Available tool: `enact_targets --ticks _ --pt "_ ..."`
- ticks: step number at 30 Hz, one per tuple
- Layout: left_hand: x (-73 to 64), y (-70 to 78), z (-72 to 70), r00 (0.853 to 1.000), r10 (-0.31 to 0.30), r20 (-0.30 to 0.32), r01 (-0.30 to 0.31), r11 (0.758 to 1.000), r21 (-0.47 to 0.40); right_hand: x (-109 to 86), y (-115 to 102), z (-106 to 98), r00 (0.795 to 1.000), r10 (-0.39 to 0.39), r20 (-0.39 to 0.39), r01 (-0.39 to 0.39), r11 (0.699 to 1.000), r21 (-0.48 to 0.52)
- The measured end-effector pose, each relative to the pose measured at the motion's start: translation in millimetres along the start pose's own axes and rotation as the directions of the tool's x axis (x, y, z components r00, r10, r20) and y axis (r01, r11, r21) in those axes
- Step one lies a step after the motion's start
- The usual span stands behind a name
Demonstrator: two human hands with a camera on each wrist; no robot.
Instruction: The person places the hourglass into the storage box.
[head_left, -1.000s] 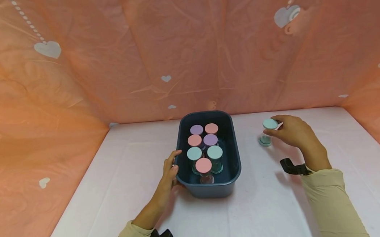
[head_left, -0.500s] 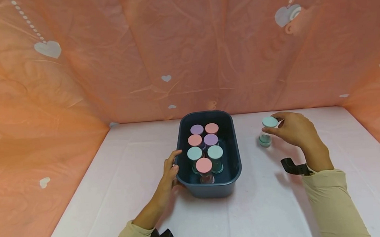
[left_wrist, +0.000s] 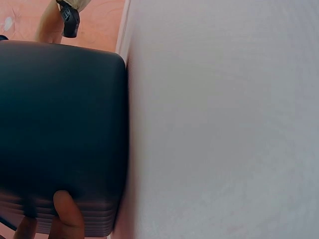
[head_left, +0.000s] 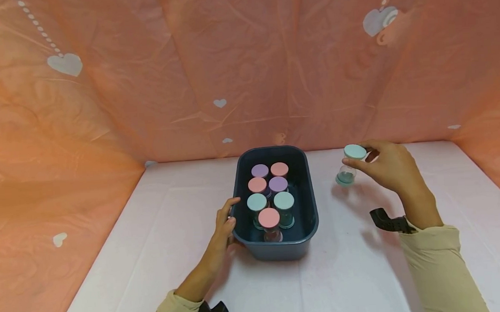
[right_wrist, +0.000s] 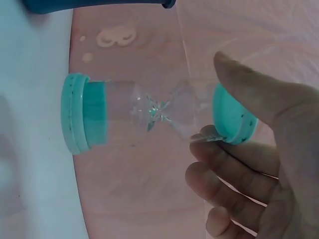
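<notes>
In the head view my right hand [head_left: 388, 164] pinches a sand timer [head_left: 346, 173] by its pale teal top cap, between thumb and fingers. The timer tilts slightly, its base apart from its shadow on the table. The right wrist view shows its clear waisted glass [right_wrist: 159, 109] and teal sand packed at the lower cap [right_wrist: 75, 113]. My left hand [head_left: 221, 229] touches the left side of a dark blue plastic bin [head_left: 277, 252], fingertips at the rim. In the left wrist view fingertips [left_wrist: 67, 209] lie against the bin's outer wall.
Several sand timers stand upright inside the bin, among them one with a pink cap [head_left: 268, 218], one with a purple cap [head_left: 278, 184] and one with a teal cap [head_left: 284, 200]. A white cloth covers the table [head_left: 344, 284]. Orange sheeting [head_left: 245, 70] with hearts hangs behind and at both sides.
My right hand has raised the sand timer off the table, and its base has swung slightly left. The left hand and the bin have stayed in place.
</notes>
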State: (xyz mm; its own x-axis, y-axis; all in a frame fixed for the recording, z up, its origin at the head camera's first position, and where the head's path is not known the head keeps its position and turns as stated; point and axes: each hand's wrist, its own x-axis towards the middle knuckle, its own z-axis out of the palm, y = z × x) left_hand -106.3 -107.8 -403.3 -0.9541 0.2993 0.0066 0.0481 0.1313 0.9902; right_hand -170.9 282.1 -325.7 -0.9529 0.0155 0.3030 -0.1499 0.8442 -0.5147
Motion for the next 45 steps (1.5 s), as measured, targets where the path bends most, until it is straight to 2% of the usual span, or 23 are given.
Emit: enact_targets --ticks 7,19,35,45 --pt "-2.3 0.4 0.2 1.0 -0.017 0.003 0.017 1.0 -0.002 -1.5 -2.9 0.2 1.0 -0.001 0.016 0.001 1.0 0.014" --pt "-1.5 1.8 0.8 1.0 -0.019 -0.002 0.019 1.0 0.007 -0.6 -5.7 -1.9 0.999 -0.028 -0.022 0.028 1.0 0.003" --pt "-0.1 3.7 2.0 0.999 -0.034 -0.013 0.034 0.999 0.016 0.1 -8.7 -4.2 1.0 -0.014 -0.01 0.014 1.0 0.009" --pt "-2.0 3.2 0.5 1.0 -0.018 0.005 0.018 1.0 0.009 -2.0 -9.9 -6.0 0.999 -0.027 -0.017 0.027 1.0 0.015"
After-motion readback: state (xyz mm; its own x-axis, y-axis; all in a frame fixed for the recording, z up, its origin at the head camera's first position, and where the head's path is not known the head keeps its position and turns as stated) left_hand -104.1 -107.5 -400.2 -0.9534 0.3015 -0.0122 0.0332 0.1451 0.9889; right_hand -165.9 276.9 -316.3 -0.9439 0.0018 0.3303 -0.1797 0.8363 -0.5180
